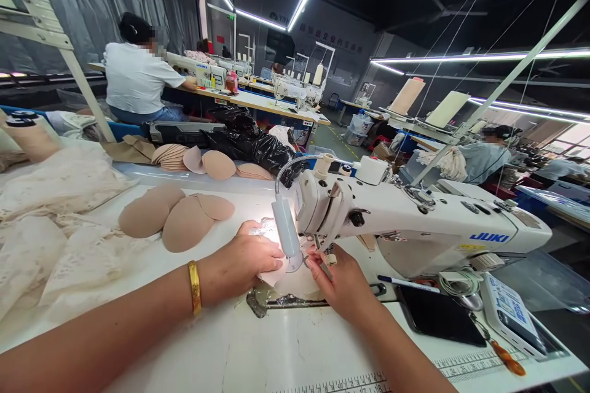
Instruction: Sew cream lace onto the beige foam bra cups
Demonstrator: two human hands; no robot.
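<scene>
Beside the lamp, my left hand [255,261] is closed on a pale pink-beige fabric piece [273,277], thumb on top. My right hand [345,282] is at the needle area of a white JUKI sewing machine [415,215], its thumb and fingers drawn together behind the presser foot. What those fingertips pinch, if anything, is hidden. A small tube lamp [286,226] on a bendable neck lights the spot and covers part of the fabric. Left of my hands lie several beige oval pads [185,227], overlapping on the white table [193,344].
Cream lace fabric [92,252] is heaped at the left. More oval pads [219,164] and a black plastic bag [249,135] lie behind. On the right are a phone [440,313], a pen [408,284] and a white box-like device [511,313]. A co-worker [138,77] sits beyond.
</scene>
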